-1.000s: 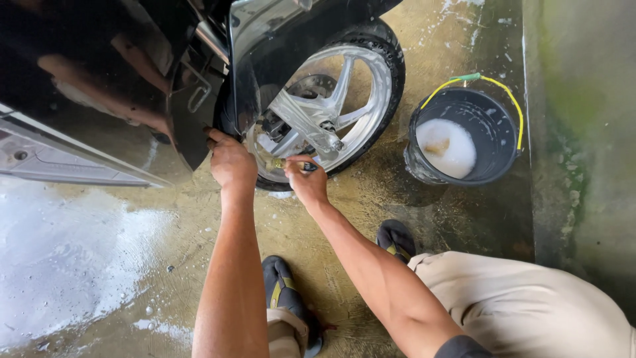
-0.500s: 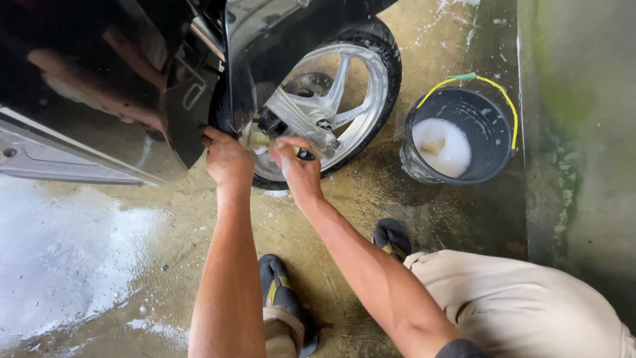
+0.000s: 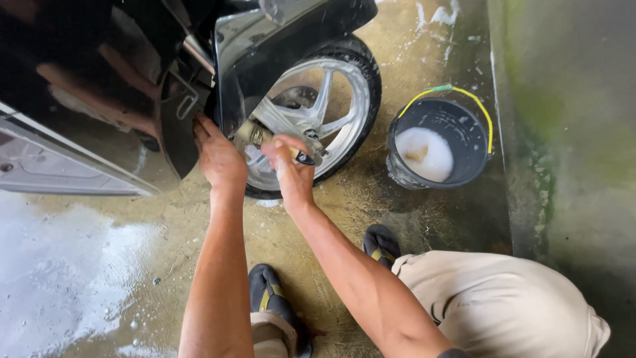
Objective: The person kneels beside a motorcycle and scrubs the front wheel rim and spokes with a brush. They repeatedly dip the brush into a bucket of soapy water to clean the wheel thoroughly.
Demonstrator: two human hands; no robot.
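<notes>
Between the two hands, against the hub of the silver wheel (image 3: 311,122), sits the small brush (image 3: 301,156) that the right hand (image 3: 291,174) grips, fingers curled shut around its handle, dark tip poking out just beyond the thumb. Compared with a second ago, this hand has slid up from the tyre's lower edge to the spokes near the axle, so the scrubbing now seems to fall on the hub rather than the rim. The left hand (image 3: 217,158), just beside it, has also crept upward and lies flat and unclenched against the black mudguard (image 3: 228,79), holding nothing, apparently bracing. Well to the right of the right hand stands a dark bucket (image 3: 464,169) with a yellow handle, suds floating inside. Below both forearms, the wet concrete floor (image 3: 86,265) carries patches of foam, and the person's dark sandals (image 3: 271,301) rest on it.
</notes>
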